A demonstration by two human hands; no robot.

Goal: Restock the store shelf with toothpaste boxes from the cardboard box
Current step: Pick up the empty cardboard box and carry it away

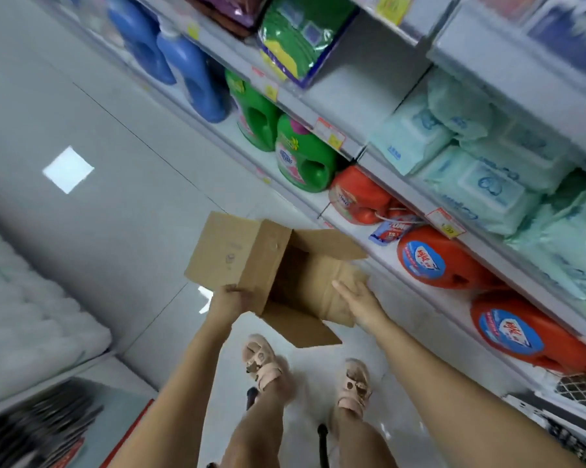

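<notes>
shelf [349, 96]: right side, stocked
floor [133, 214]: pale tiles, aisle
box [244, 258]: cardboard, held in the air over floor, tipped on its side, flaps out, mouth toward the person
jugs [433, 261]: orange, bottom shelf, just right of box
left grip [231, 297]: fingers curled round box's near bottom edge
right grip [357, 300]: wide, fingers straight, flat on right flap

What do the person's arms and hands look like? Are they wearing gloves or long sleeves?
No gloves and no sleeves are in view. The left arm and right arm are bare all the way to the left hand and right hand. I can't see a watch, bracelet or ring, though the picture is a bit blurry.
</notes>
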